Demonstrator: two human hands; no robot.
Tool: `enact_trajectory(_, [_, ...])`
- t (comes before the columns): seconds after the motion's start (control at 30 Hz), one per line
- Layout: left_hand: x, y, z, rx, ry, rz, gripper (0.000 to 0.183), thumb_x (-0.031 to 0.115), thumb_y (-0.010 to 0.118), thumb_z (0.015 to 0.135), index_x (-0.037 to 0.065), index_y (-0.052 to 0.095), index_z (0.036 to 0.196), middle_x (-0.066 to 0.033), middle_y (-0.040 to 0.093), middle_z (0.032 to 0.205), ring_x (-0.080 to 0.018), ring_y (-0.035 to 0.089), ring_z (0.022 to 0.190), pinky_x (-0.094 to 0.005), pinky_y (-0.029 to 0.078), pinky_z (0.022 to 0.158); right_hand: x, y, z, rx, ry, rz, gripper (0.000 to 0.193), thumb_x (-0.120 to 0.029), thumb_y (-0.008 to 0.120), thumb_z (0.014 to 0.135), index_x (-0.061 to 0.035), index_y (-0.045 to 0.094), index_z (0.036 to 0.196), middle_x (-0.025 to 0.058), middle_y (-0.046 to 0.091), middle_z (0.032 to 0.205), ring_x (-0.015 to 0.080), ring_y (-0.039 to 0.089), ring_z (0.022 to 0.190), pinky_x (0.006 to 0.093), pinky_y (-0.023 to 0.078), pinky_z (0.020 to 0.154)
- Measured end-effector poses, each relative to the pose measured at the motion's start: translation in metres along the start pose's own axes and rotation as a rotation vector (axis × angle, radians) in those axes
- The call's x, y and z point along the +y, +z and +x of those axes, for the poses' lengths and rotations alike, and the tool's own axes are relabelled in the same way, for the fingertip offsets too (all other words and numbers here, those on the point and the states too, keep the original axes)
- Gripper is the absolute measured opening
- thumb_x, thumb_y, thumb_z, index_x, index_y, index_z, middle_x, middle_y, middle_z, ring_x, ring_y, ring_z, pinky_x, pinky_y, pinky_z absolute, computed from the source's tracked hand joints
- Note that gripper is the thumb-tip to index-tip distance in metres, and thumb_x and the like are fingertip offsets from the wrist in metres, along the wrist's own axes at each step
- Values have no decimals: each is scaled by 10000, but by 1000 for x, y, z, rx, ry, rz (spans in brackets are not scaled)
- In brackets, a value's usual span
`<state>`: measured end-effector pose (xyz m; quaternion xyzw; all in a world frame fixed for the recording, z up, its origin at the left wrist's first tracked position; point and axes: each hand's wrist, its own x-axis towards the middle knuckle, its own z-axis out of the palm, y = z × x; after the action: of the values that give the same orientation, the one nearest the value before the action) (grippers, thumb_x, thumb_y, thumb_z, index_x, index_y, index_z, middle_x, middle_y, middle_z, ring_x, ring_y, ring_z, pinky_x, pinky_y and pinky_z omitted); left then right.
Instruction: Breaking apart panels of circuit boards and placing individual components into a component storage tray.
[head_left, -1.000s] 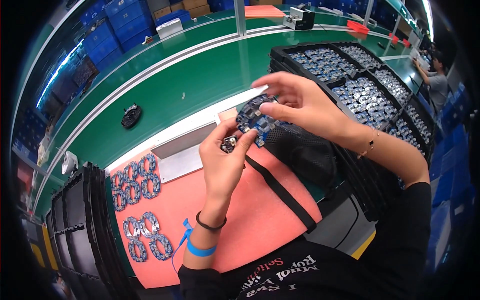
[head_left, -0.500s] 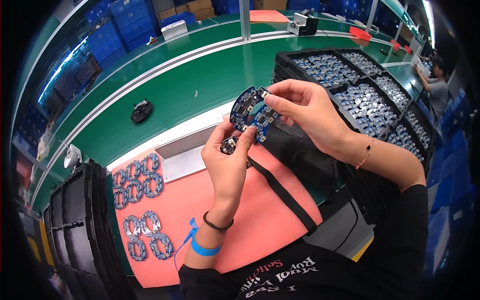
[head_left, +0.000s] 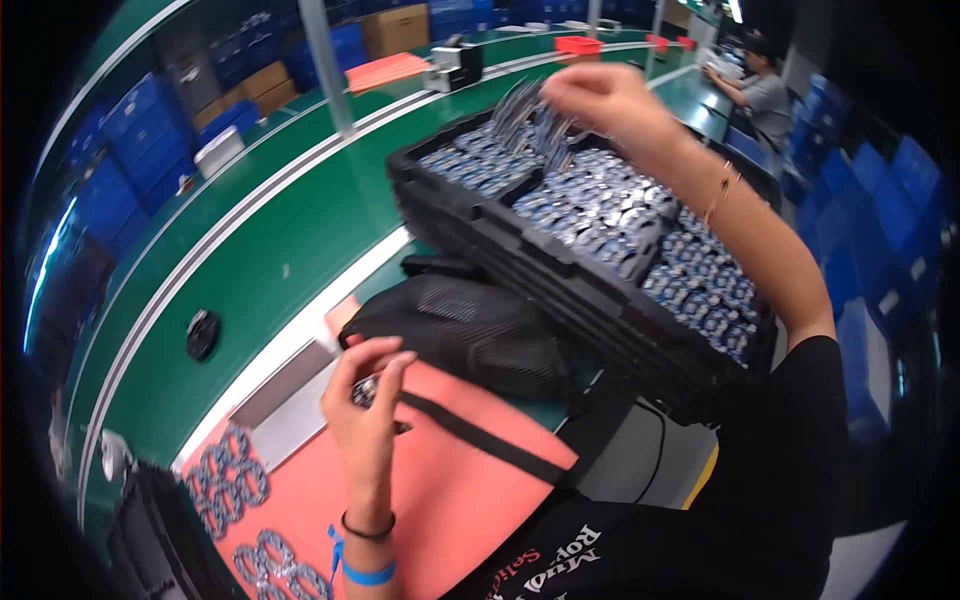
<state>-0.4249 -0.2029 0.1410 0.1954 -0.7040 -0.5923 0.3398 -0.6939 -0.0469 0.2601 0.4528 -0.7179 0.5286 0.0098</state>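
Observation:
My right hand (head_left: 612, 108) is raised over the black tray (head_left: 590, 262) at the upper right. Its fingertips pinch a curved blue circuit board (head_left: 522, 118), smeared by motion; whether this is one board or a joined pair I cannot tell. Packed rows of similar boards (head_left: 590, 215) fill the tray's compartments just below. Over the pink mat (head_left: 440, 520), my left hand (head_left: 362, 420) curls around a small dark circuit board (head_left: 364, 391) with a light connector, its thumb and forefinger apart. More ring-shaped boards (head_left: 228, 480) lie in groups on the mat's left side.
A black mesh bag (head_left: 465, 325) lies between mat and tray. A metal angle plate (head_left: 285, 385) edges the mat, and a black strap (head_left: 485, 437) crosses it. Dark stacked trays (head_left: 150, 540) stand at lower left. A round black part (head_left: 202, 335) sits on the green bench. Another person (head_left: 765, 95) works far right.
The view has swung right. My right hand has left my left hand and moved over the tray with the curved board. My left hand keeps the small board above the mat.

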Motion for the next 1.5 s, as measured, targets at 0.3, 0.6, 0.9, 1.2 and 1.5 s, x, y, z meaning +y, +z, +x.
enact_trajectory(0.3, [-18, -23, 5, -13, 9, 62, 106, 8, 519, 792, -2, 554, 892, -37, 566, 676, -48, 491, 583, -159, 346, 508, 178, -335, -54, 507, 374, -1027, 272, -322, 648, 689, -67, 675, 782, 93, 630, 673, 189, 609, 656, 305, 458, 638])
enact_trajectory(0.6, [-29, -60, -12, 78, -108, 107, 119, 111, 544, 833, 5, 525, 883, -5, 474, 586, -26, 382, 475, -138, 243, 424, 278, -337, -70, 487, 486, -689, 202, -233, 650, 715, -40, 649, 773, 45, 632, 681, 131, 592, 635, 264, 458, 626])
enact_trajectory(0.9, [-35, -80, -22, 161, -130, 180, 127, 134, 514, 866, 22, 496, 924, 25, 419, 585, -7, 305, 445, -156, 186, 396, 269, -314, -71, 447, 463, -769, 185, -145, 654, 701, -16, 628, 830, 75, 629, 715, 152, 599, 651, 268, 471, 646])
enact_trajectory(1.2, [-37, -73, -22, 152, -149, 167, 119, 133, 513, 866, 24, 495, 909, 24, 415, 585, -7, 290, 439, -158, 181, 395, 233, -295, -63, 303, 492, -1009, 224, -119, 702, 628, -39, 653, 832, 105, 635, 765, 223, 617, 741, 301, 476, 690])
enact_trajectory(1.5, [-44, -80, -27, 131, -137, 193, 103, 122, 513, 862, 26, 494, 895, 34, 392, 568, -7, 288, 436, -157, 180, 404, 218, -278, -57, 112, 569, -925, 195, -139, 691, 650, -27, 666, 807, 109, 651, 762, 196, 626, 717, 292, 480, 682])
